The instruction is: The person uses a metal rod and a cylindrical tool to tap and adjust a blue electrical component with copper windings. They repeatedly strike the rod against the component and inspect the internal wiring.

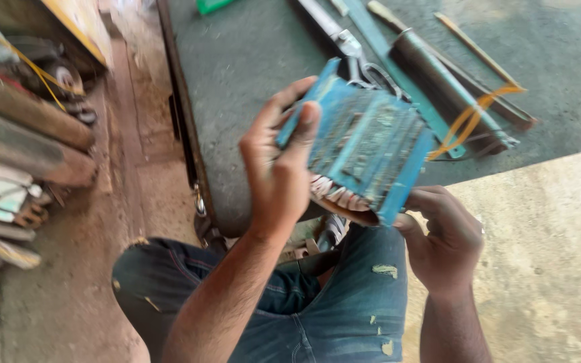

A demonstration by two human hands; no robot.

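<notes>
Left fingers: the thumb and fingers of the left hand (278, 168) are bent tight around the top left edge of the blue block (364, 144).
Right fingers: the right hand (444, 235) pinches the block's bottom right corner; its fingers are curled shut on that corner.
Blue block: it is a worn, ribbed blue thing, held up in the air between both hands, tilted, above the person's knees. Pale bits stick out along its lower edge.
Knees: blue jeans (344, 309) with small paint spots.
Behind the block: a dark table (250, 81) with scissors (351, 50), a long blue bar (405, 81), a dark tube (438, 84) and a yellow loop of cord (469, 121).
Left side: a heap of old stuff (15, 154) on the dusty floor.
</notes>
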